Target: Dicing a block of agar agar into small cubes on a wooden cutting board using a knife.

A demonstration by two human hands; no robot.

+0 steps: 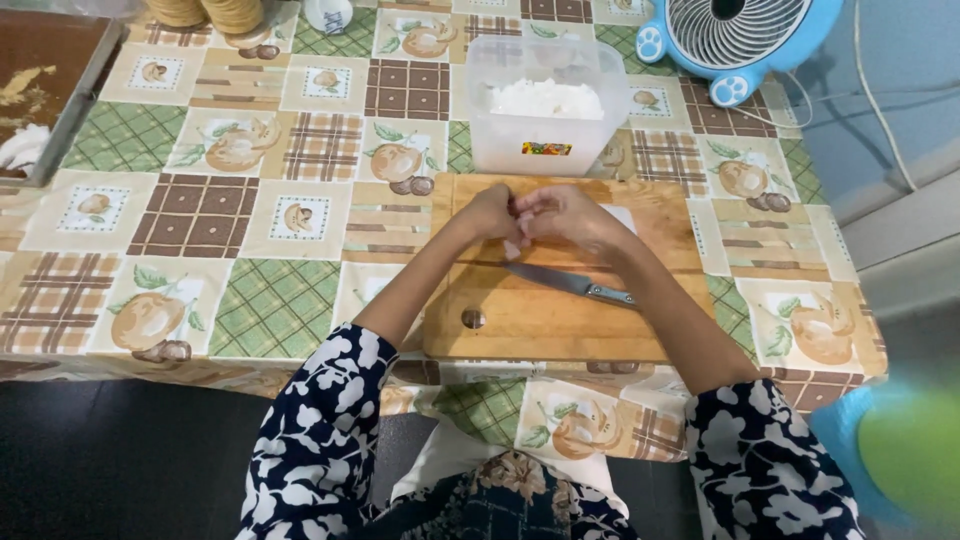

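My left hand (490, 213) and my right hand (560, 214) meet over the far half of a wooden cutting board (530, 320). Their fingers curl together around something small and pale that I cannot make out. A kitchen knife (570, 284) lies flat on the board just below my hands, blade pointing left and handle to the right. A clear plastic tub (546, 105) holding white stuff stands right behind the board.
The table wears a checked cloth with fruit prints (250, 200). A dark tray (40, 80) sits at the far left, stacked round wafers (215, 14) at the back, and a blue table fan (735, 40) with its cable at the far right.
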